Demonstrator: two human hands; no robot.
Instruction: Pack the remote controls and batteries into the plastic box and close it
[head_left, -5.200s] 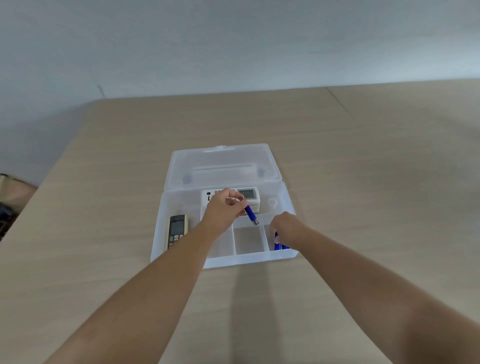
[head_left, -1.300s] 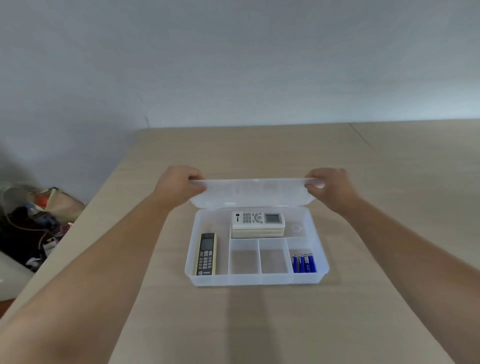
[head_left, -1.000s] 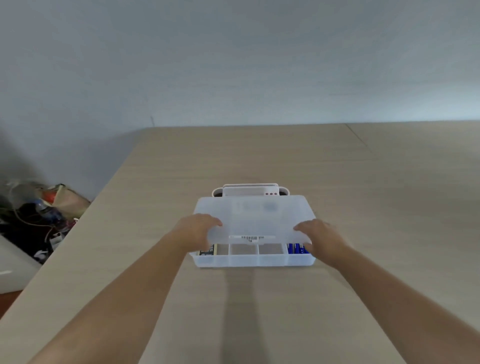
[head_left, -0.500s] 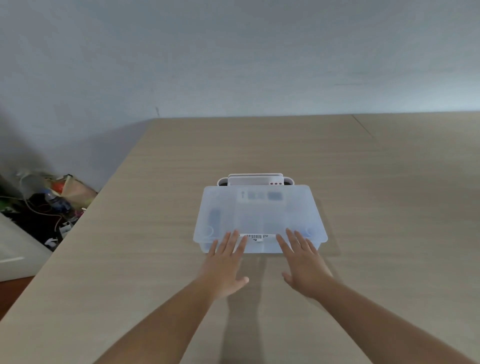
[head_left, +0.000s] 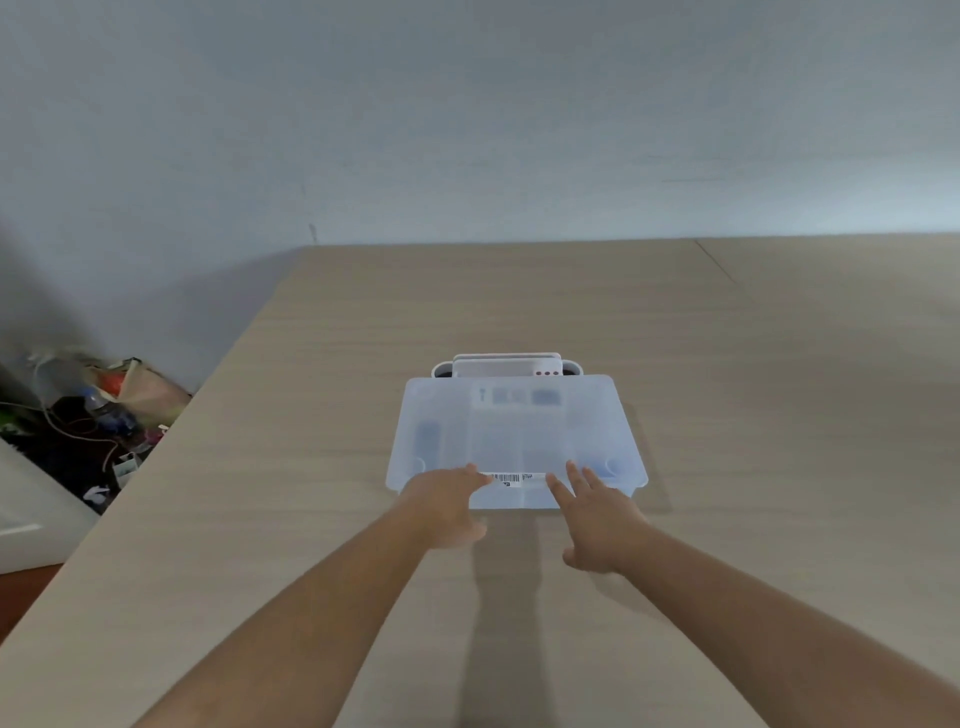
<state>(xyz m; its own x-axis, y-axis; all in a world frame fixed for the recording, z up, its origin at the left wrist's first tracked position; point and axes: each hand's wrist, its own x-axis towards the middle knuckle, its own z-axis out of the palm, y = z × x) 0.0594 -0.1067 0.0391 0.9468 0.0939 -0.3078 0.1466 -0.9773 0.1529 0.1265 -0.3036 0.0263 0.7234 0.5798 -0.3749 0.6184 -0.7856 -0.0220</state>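
Observation:
The translucent plastic box (head_left: 514, 431) lies on the wooden table with its lid down. Through the frosted lid I make out a dark remote (head_left: 428, 439) at the left, a white remote (head_left: 519, 397) at the back, and a faint blue patch of batteries (head_left: 602, 470) at the front right. My left hand (head_left: 447, 506) rests flat at the box's front edge, fingers on the lid near the barcode sticker (head_left: 511, 478). My right hand (head_left: 597, 514) lies flat on the front right edge, fingers spread. Neither hand holds anything.
A white handle (head_left: 506, 364) sticks out behind the box. The table's left edge (head_left: 171, 431) drops to a floor with a heap of bags and cables (head_left: 98, 415). A grey wall stands behind the table.
The lid was swung down over the box and both hands moved from its far corners to the front edge. In the last half second the hands slid slightly forward onto the lid.

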